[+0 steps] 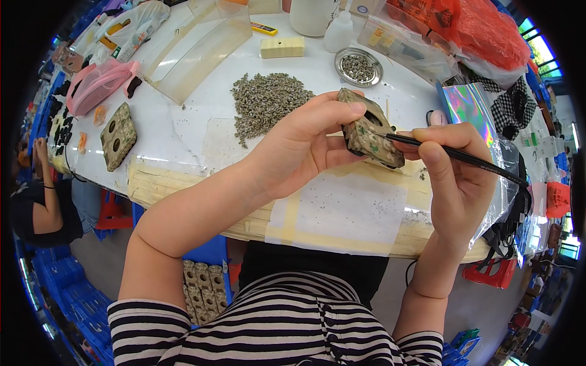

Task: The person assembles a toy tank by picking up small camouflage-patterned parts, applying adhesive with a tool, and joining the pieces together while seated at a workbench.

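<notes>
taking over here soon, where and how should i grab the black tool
Probably by the tool's rear end, coming from the person's right: its slim shaft slants out past the right hand there, while its tip is at the case in the left hand.

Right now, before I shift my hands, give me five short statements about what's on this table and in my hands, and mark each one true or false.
1. The left hand holds a camouflage casing. True.
2. The slim black tool is in the left hand. False: the right hand holds it.
3. A second camouflage casing, with two round holes, lies left of the pile of small pieces. True.
4. That pile sits inside a clear box. False: it lies loose on the white table.
5. The round metal dish is empty. False: small pieces lie in it.
</notes>
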`<move>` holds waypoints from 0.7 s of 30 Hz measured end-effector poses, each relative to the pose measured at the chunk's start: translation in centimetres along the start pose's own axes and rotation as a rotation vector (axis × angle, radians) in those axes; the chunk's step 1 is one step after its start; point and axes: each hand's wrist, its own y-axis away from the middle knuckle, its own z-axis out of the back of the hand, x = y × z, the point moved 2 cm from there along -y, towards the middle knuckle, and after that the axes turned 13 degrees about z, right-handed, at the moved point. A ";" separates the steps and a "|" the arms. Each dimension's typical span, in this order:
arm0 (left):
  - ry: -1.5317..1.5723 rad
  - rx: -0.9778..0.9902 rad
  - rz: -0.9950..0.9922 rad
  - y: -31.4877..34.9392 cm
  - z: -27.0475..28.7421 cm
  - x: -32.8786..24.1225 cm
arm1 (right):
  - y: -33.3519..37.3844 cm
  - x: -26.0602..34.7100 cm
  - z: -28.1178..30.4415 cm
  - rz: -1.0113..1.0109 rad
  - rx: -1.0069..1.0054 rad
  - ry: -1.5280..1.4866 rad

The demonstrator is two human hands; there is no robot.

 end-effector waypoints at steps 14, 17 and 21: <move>0.000 0.001 -0.008 0.0 -0.1 0.0 | 0.1 -0.1 -0.1 0.009 -0.012 -0.002; -0.005 -0.009 -0.005 0.1 -0.1 0.0 | 0.1 -0.1 -0.1 0.004 -0.014 -0.001; 0.001 -0.006 -0.002 0.1 -0.1 0.0 | 0.1 0.0 -0.1 -0.002 -0.019 -0.008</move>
